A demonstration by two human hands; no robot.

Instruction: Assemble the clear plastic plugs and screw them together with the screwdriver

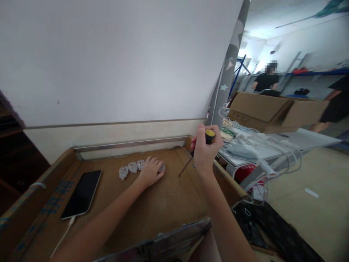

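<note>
One screwdriver point(209, 135), with a yellow-and-black handle and a thin shaft: the right hand point(204, 151) is gripping it over the right half of a brown, low-walled worktop point(169, 200), its fingers curling around the handle. The shaft is slanting down to the left; whether its tip is touching the surface, one cannot tell. Three clear plug-like pieces point(132, 167), in a row: these are lying on the worktop just left of the left hand point(150, 171). One further clear piece point(161, 167), partly covered: it is showing beside that hand's fingers, which are reaching over it, slightly spread; whether they are pinching it, one cannot tell. One black phone point(83, 194), dark-screened: it is lying farther left, a white cable point(64, 233) running from its near end. One white side table point(313, 140), to the right: it is bearing tangled pale cables point(245, 143) and an open cardboard box point(256, 105). Two people, background: one in a black top point(265, 82) is standing beyond the box; another point(336, 102) is showing only partly at the right edge.
</note>
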